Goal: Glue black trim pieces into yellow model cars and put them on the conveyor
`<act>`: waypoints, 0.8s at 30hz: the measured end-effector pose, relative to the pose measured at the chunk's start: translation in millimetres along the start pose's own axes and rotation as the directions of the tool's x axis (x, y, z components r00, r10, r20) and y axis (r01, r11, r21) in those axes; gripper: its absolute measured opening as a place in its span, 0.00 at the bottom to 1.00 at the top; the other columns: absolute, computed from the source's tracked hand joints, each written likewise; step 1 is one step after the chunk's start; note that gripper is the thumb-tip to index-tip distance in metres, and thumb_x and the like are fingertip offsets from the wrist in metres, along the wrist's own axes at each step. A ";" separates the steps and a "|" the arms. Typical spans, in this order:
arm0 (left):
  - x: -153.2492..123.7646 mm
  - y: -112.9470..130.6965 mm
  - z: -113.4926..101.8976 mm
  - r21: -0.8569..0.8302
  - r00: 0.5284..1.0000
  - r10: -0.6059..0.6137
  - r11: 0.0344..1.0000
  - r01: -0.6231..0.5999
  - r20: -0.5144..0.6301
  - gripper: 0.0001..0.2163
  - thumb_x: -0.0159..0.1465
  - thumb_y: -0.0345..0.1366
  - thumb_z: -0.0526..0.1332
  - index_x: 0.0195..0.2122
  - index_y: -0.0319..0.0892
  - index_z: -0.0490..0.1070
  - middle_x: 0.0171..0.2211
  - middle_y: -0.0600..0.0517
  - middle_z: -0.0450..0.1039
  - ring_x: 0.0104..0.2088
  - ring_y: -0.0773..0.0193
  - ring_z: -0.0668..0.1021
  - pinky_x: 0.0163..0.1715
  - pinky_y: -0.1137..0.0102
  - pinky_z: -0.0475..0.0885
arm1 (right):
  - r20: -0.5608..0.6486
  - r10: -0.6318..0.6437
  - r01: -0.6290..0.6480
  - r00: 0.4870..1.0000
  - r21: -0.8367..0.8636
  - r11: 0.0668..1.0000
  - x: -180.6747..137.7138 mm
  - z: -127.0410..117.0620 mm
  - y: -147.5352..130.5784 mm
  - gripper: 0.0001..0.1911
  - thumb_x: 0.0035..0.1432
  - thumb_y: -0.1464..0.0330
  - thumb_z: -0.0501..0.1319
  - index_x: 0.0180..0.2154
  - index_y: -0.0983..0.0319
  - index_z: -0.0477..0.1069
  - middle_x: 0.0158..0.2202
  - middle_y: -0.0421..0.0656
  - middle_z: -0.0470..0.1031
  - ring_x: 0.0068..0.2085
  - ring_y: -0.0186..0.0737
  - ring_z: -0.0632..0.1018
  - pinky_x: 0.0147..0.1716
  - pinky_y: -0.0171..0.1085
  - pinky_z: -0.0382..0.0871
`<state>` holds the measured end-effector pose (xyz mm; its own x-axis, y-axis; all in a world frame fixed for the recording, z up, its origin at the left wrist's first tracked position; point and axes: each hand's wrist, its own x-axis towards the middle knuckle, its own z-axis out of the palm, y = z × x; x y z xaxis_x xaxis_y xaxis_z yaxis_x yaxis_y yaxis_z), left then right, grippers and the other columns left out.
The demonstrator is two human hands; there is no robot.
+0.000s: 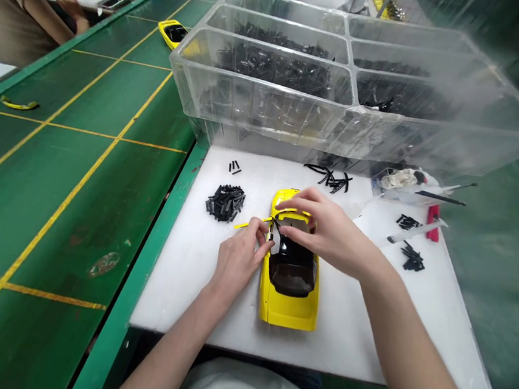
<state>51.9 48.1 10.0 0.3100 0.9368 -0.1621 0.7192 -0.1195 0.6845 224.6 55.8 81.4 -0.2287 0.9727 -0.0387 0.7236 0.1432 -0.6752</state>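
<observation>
A yellow toy car body (288, 310) with a dark cabin lies lengthwise on the white foam board (348, 325). My left hand (245, 251) is closed at the car's left side, fingertips and thumb against the edge by the side window. From that side a thin yellow strip (253, 222) sticks out; it looks like an opened door seen from above. Across the front of the cabin reaches my right hand (318, 224), thumb and forefinger bent around the windshield's left corner. A small dark piece (277, 223) shows at its fingertips, partly hidden.
Black short strips (225, 203) lie heaped on the left, curved black trims (332, 180) behind, small black pieces (413, 257) right. A clear divided bin (267, 113) stands at the back. Along the left runs a green conveyor (70, 201) with yellow parts; another person's arm (51, 18) rests beyond.
</observation>
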 end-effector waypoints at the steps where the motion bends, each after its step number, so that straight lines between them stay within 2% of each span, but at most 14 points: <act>1: -0.2 -0.1 0.1 0.008 1.000 -0.009 1.000 0.009 0.000 0.08 0.65 0.33 0.63 0.40 0.46 0.63 0.32 0.59 0.74 0.32 0.64 0.77 0.30 0.71 0.63 | 0.120 -0.019 0.038 0.993 -0.163 0.986 16.8 -2.4 -6.3 0.16 0.56 0.70 0.64 0.48 0.60 0.76 0.48 0.49 0.71 0.47 0.45 0.75 0.41 0.38 0.71; 2: -0.5 -0.3 0.2 0.015 1.000 -0.016 1.000 0.016 0.001 0.08 0.65 0.33 0.63 0.39 0.46 0.62 0.32 0.59 0.73 0.32 0.64 0.77 0.29 0.71 0.62 | 0.246 -0.008 0.088 0.969 -0.314 0.945 32.9 -2.9 -13.2 0.18 0.54 0.72 0.65 0.48 0.62 0.76 0.49 0.51 0.71 0.50 0.48 0.73 0.43 0.40 0.70; 4: -0.9 -0.9 0.7 0.028 1.000 -0.023 0.999 0.023 0.005 0.08 0.65 0.34 0.62 0.37 0.46 0.61 0.32 0.59 0.73 0.31 0.63 0.77 0.28 0.70 0.61 | 0.472 0.106 0.175 0.875 -0.513 0.840 60.5 0.9 -27.5 0.17 0.51 0.73 0.66 0.45 0.64 0.77 0.47 0.52 0.74 0.49 0.52 0.75 0.40 0.41 0.70; 6: -1.0 -1.6 1.6 0.038 1.000 -0.025 0.999 0.024 0.004 0.07 0.66 0.35 0.61 0.37 0.46 0.60 0.32 0.59 0.73 0.32 0.62 0.77 0.28 0.70 0.61 | 0.578 0.222 0.209 0.785 -0.584 0.784 79.2 8.6 -39.4 0.16 0.47 0.73 0.68 0.42 0.66 0.78 0.41 0.52 0.78 0.42 0.51 0.78 0.33 0.39 0.69; 7: -1.0 -2.0 2.2 0.041 1.000 -0.024 0.999 0.024 0.003 0.07 0.66 0.35 0.61 0.38 0.46 0.60 0.32 0.58 0.73 0.33 0.61 0.77 0.28 0.70 0.61 | 0.595 0.252 0.209 0.763 -0.596 0.775 85.1 12.8 -43.5 0.16 0.44 0.74 0.69 0.39 0.66 0.79 0.38 0.51 0.79 0.38 0.50 0.79 0.31 0.39 0.68; 12: -0.2 -3.8 4.7 0.050 1.000 -0.029 0.998 0.029 -0.003 0.07 0.66 0.35 0.61 0.40 0.46 0.61 0.34 0.56 0.75 0.34 0.60 0.79 0.28 0.70 0.62 | 0.558 0.221 0.204 0.800 -0.600 0.774 93.8 28.5 -46.0 0.11 0.34 0.82 0.70 0.22 0.64 0.75 0.24 0.43 0.76 0.31 0.45 0.79 0.29 0.37 0.66; 16: -0.4 -4.2 5.5 0.052 0.999 -0.032 0.998 0.032 -0.004 0.07 0.66 0.34 0.61 0.41 0.46 0.62 0.35 0.56 0.76 0.34 0.59 0.79 0.28 0.69 0.62 | 0.536 0.192 0.197 0.822 -0.583 0.788 95.0 32.0 -41.0 0.19 0.28 0.84 0.71 0.11 0.62 0.64 0.14 0.37 0.66 0.28 0.42 0.77 0.28 0.36 0.65; 20: -0.9 -5.1 6.0 0.050 1.000 -0.022 0.998 0.023 -0.014 0.06 0.66 0.35 0.61 0.40 0.46 0.62 0.34 0.56 0.76 0.34 0.60 0.80 0.28 0.70 0.63 | 0.552 0.162 0.233 0.818 -0.575 0.784 97.3 31.1 -37.0 0.19 0.28 0.82 0.72 0.11 0.61 0.64 0.14 0.36 0.66 0.26 0.41 0.77 0.26 0.35 0.62; 24: -0.5 -6.7 6.2 0.075 1.000 -0.027 0.997 0.027 0.005 0.07 0.66 0.36 0.61 0.40 0.46 0.62 0.34 0.56 0.77 0.33 0.59 0.80 0.27 0.69 0.62 | 0.608 0.122 0.340 0.784 -0.586 0.735 99.2 31.6 -35.5 0.15 0.31 0.78 0.73 0.14 0.60 0.67 0.14 0.34 0.67 0.22 0.34 0.73 0.22 0.32 0.58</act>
<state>50.8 46.4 1.1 0.2932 0.9382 -0.1839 0.7719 -0.1188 0.6246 155.7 141.4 78.2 -0.4873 0.6692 -0.5610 0.8359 0.5433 -0.0780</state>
